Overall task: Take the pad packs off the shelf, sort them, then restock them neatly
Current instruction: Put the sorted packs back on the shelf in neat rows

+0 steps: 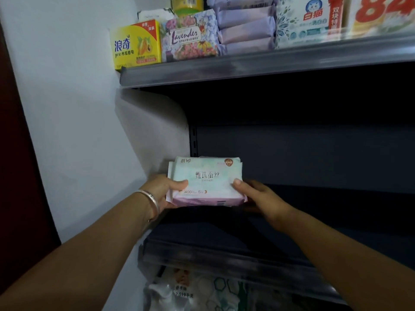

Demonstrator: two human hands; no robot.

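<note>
Two stacked pad packs (205,182) are gripped at their ends by left hand (162,191) and right hand (258,195) over the bare dark middle shelf (292,221); restocking judged barely begun.

A pale mint-and-white pad pack (205,180) with a pink lower edge, grey lettering and a brown corner seal; above it on the grey shelf (247,68), a yellow soap box (135,44) with blue characters, a floral lavender pack (189,38) and plain lilac packs (246,28); a silver bangle (151,202) left of the pad pack
</note>
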